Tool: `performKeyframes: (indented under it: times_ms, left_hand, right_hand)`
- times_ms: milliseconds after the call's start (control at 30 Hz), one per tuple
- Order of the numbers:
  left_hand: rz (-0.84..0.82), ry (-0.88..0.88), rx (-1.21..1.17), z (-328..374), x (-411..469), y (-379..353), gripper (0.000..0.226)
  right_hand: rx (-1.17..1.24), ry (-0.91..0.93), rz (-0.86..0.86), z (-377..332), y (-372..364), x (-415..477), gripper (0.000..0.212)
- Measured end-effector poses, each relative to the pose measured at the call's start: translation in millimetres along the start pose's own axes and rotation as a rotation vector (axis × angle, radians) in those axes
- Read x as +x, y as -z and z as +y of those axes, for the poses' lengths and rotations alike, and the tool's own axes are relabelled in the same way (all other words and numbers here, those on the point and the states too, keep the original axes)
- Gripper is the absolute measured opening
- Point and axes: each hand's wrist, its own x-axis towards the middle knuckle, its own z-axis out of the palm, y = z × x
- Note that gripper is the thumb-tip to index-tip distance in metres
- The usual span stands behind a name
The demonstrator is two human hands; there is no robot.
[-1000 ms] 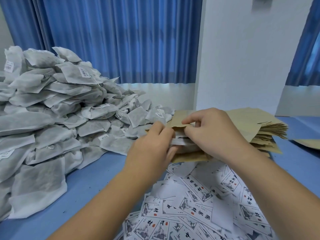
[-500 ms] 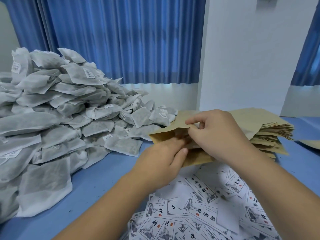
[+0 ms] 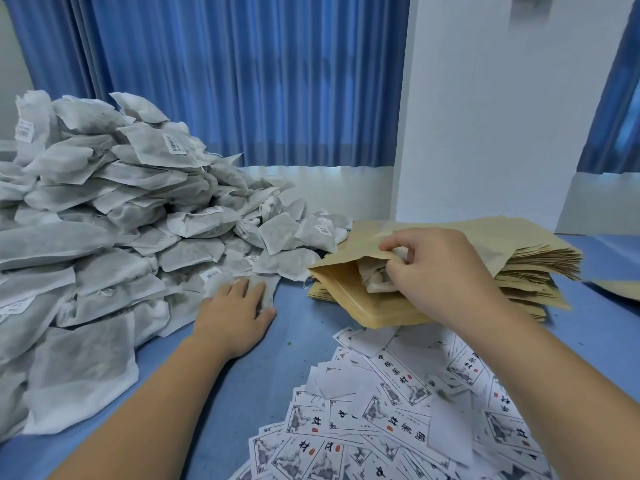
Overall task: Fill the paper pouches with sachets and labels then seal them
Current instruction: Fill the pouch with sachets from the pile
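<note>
Sachets (image 3: 104, 237) of white mesh lie heaped in a tall pile across the left of the blue table (image 3: 284, 368); several bear small barcode stickers. Left hand (image 3: 235, 317) rests at the pile's near edge, its fingers laid fairly straight over one sachet (image 3: 269, 287) that lies flat on the table, the thumb beside that sachet's corner; the hand is relaxed and spread, gripping nothing. Right hand (image 3: 440, 275) pinches the upper lip of a brown paper pouch (image 3: 349, 296) between thumb and curled fingers, lifting it so the mouth gapes toward the left; white sachets (image 3: 372, 277) show inside the opening, just beneath the fingertips. That pouch lies on top of a thick stack of pouches (image 3: 540, 268) at the table's right. Printed labels (image 3: 398, 420), white with black characters and small red seals, are scattered loose in front of the stack, beside the right forearm; some overlap, some lie face down. Blue curtains (image 3: 242, 81) hang behind the table; a white pillar (image 3: 485, 116) stands behind the stack.
</note>
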Motion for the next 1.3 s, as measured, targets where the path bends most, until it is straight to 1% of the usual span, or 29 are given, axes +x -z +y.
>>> performKeyframes:
  times_ms: [100,167,233,300,367,467,533,567,600,633,667,733,767,833,900,967,1067,1167,1233,1300]
  left_hand:
    - [-0.027,0.086,0.071,-1.3,1.1,5.6,0.055]
    - [0.017,0.099,0.227,-0.9,0.9,10.6,0.057]
    - [0.060,0.076,0.292,0.3,1.4,12.3,0.059]
    - [0.044,0.057,0.215,-0.4,0.8,8.5,0.059]
    - [-0.014,0.066,0.129,-2.1,-2.2,5.9,0.060]
    - [-0.078,0.052,0.124,-1.6,-7.7,14.8,0.056]
    - [-0.065,0.008,0.146,3.4,-14.6,24.3,0.046]
    - [-0.012,-0.028,0.146,6.8,-18.0,29.6,0.041]
    - [0.079,-0.074,0.120,10.2,-21.6,35.4,0.039]
    - [0.208,-0.139,0.059,13.8,-25.7,41.7,0.039]
    - [0.345,-0.229,-0.041,18.4,-30.4,49.5,0.042]
    - [0.582,-0.472,-0.264,29.3,-39.1,66.1,0.042]
    - [0.656,-0.572,-0.317,35.6,-43.7,71.7,0.041]
    - [0.696,-0.699,-0.306,51.6,-53.4,76.4,0.040]
    - [0.702,-0.774,-0.250,69.7,-61.9,73.6,0.037]
    - [0.712,-0.808,-0.210,87.7,-67.3,68.5,0.032]
    - [0.802,-0.792,-0.143,106.5,-67.7,65.5,0.022]
    - [0.857,-0.719,-0.155,112.0,-67.4,71.5,0.016]
    - [0.824,-0.652,-0.171,112.2,-67.6,79.5,0.016]
    - [0.790,-0.556,-0.137,114.6,-68.3,83.1,0.018]
  right_hand:
    - [-0.004,-0.008,-0.011,1.1,0.0,0.5,0.031]
    - [0.009,-0.014,-0.009,2.0,0.6,0.6,0.030]
    - [0.009,-0.014,-0.001,3.1,1.3,0.7,0.030]
    - [0.005,-0.012,0.005,3.4,1.7,0.8,0.030]
    - [0.001,-0.011,0.001,3.3,2.2,1.1,0.030]
    - [-0.007,-0.009,-0.004,4.0,3.2,1.4,0.029]
    - [-0.004,-0.013,-0.007,4.6,3.7,1.7,0.029]
    - [0.000,-0.014,-0.009,4.8,4.0,2.0,0.029]
    - [0.002,-0.014,-0.010,5.0,4.4,2.2,0.028]
    - [0.003,-0.012,-0.009,5.1,4.8,2.3,0.028]
    - [0.004,-0.009,-0.007,5.0,5.3,2.4,0.028]
    - [0.012,-0.005,-0.006,4.8,6.6,3.0,0.028]
    - [0.018,-0.006,-0.008,4.6,7.2,3.4,0.028]
    - [0.028,-0.009,-0.010,4.7,8.6,4.3,0.028]
    - [0.035,-0.001,-0.007,4.6,9.8,5.2,0.027]
    - [0.047,0.014,0.001,3.2,10.1,5.4,0.026]
    - [0.058,0.037,0.013,-0.1,9.9,4.6,0.026]
    - [0.077,0.042,0.015,-3.0,9.9,2.9,0.025]
    - [0.081,0.051,0.019,-5.2,10.7,1.9,0.027]
    - [0.084,0.062,0.022,-8.6,11.7,1.1,0.027]
